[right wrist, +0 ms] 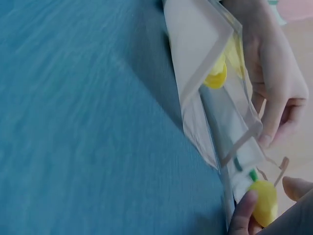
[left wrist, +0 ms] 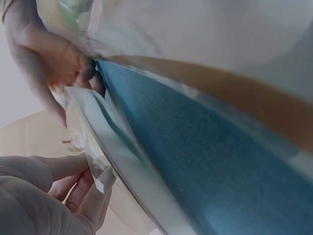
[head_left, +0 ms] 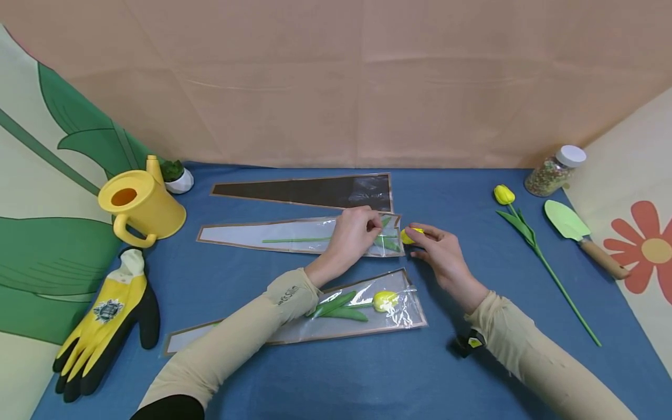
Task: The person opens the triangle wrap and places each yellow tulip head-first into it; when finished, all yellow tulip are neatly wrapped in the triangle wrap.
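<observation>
In the head view, a clear, brown-edged flower sleeve [head_left: 231,234] lies in the middle, with a tulip's green stem and leaves inside. The yellow bloom of this tulip [right wrist: 265,203] sticks out at the wide right end. My left hand [head_left: 353,230] pinches the film near that mouth; the left wrist view has the film raised between thumb and fingers. My right hand [head_left: 443,254] holds the bloom between thumb and fingers. Nearer me, a second sleeve [head_left: 294,335] contains another yellow tulip [head_left: 385,301], partly covered by my left forearm.
Behind lies a dark-looking sleeve [head_left: 299,191]. To the right are a loose tulip [head_left: 546,268], a trowel [head_left: 567,220] and a lidded jar [head_left: 548,175]. At left stand a yellow watering can [head_left: 168,213] and a small potted plant [head_left: 179,182], with a gardening glove [head_left: 107,309] in front.
</observation>
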`<action>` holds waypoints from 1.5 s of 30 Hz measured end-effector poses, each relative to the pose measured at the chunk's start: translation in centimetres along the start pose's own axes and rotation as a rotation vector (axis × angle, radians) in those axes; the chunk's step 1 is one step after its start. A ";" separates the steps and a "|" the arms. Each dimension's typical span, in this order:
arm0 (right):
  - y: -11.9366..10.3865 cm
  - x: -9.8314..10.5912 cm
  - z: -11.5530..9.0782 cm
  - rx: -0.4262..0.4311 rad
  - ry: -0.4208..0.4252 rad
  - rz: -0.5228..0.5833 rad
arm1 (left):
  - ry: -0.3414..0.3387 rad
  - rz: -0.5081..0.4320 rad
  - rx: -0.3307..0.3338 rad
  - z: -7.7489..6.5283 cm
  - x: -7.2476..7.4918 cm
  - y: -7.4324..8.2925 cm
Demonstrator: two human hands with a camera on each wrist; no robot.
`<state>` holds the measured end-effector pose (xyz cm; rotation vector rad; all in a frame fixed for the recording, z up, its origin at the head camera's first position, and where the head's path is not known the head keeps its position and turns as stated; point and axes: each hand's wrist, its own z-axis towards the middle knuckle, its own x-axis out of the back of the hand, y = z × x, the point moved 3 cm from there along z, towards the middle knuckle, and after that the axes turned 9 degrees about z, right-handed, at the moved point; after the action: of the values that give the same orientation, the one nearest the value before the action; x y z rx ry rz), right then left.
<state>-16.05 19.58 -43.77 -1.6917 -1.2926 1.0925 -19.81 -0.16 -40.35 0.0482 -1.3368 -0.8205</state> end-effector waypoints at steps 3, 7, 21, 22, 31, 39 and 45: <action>-0.2 0.4 -0.1 0.008 0.002 -0.010 | -0.003 -0.004 0.001 -0.1 0.0 0.0; -0.3 1.0 -0.3 0.033 0.004 -0.054 | 0.002 -0.004 -0.006 -0.1 -0.1 0.0; -0.3 3.0 -0.8 0.036 -0.039 0.121 | 0.008 -0.013 -0.020 -0.2 -0.1 0.0; -0.3 3.0 -0.8 0.035 -0.041 0.126 | 0.008 -0.011 -0.021 -0.2 -0.2 0.0; 0.0 2.6 -0.7 0.029 -0.047 0.119 | 0.012 -0.003 -0.032 -0.3 -0.1 0.1; -0.1 1.2 -0.5 0.056 -0.052 0.114 | 0.013 0.017 -0.035 -0.3 -0.2 0.2; -0.2 0.1 -0.3 0.085 -0.077 0.063 | 0.009 0.020 -0.029 -0.2 -0.2 0.2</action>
<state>-15.83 19.68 -43.51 -1.6518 -1.2297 1.2434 -19.54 0.02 -40.48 0.0157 -1.3142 -0.8222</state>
